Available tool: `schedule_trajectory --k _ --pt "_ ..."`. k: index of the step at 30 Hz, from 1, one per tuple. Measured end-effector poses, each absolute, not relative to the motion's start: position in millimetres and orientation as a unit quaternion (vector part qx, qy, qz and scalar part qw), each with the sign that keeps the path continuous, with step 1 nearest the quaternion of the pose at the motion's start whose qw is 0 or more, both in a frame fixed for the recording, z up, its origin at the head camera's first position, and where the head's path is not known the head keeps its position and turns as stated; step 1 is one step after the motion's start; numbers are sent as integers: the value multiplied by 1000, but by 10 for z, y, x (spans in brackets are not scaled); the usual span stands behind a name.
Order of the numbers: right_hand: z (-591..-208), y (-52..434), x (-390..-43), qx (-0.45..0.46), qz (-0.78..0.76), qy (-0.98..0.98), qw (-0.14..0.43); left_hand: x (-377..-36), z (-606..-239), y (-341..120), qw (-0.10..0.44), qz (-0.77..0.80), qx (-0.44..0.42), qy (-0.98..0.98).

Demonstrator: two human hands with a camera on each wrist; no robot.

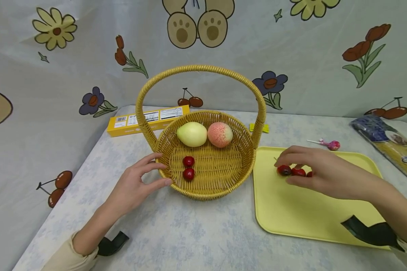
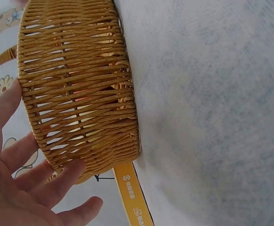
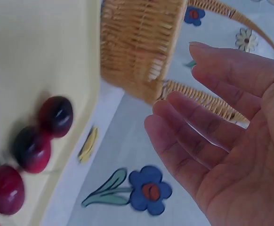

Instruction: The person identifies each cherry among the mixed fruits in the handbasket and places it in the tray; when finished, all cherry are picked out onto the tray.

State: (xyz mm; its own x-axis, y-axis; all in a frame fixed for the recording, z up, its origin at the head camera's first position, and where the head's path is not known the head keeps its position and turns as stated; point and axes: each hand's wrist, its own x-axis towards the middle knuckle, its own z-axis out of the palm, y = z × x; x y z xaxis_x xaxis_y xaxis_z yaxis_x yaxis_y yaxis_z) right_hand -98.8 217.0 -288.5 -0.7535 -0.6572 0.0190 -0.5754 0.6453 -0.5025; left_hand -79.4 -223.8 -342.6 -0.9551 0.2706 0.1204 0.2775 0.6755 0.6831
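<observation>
A wicker basket (image 1: pixel 208 195) with a tall arched handle holds a pale green pear (image 1: pixel 192 134), a pink peach (image 1: pixel 220 134) and two dark red cherries (image 1: pixel 188 174). My left hand (image 1: pixel 135 184) touches the basket's left rim, fingers spread along its outer side in the left wrist view. Over the yellow tray (image 1: pixel 291 214), my right hand (image 1: pixel 320 173) hovers with relaxed fingers around more cherries (image 1: pixel 284 170), partly covering them. In the right wrist view several cherries (image 3: pixel 55 116) lie in a row on the tray, apart from the fingers, and nothing is between those fingers.
Behind the basket lies a long yellow box (image 1: pixel 149 119), with a small yellow packet (image 1: pixel 262 128) to its right. A wrapped lollipop (image 1: pixel 334 145) lies beyond the tray. A blue and yellow bag (image 1: pixel 390 143) lies at the far right, before a patterned cloth backdrop.
</observation>
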Motion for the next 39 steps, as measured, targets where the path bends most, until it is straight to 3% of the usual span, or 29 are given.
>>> schedule_trajectory --k 13,29,39 --pt "-2623 1399 -1312 -453 -188 869 66 -798 -3406 -2233 11 -365 -149 -919" --pt "-2558 350 -1669 -523 -109 809 245 -807 -3425 -2231 19 -390 -150 -909" --pt "-2640 20 -1830 -520 -76 789 318 -802 -3434 -2230 35 -403 -153 -902"
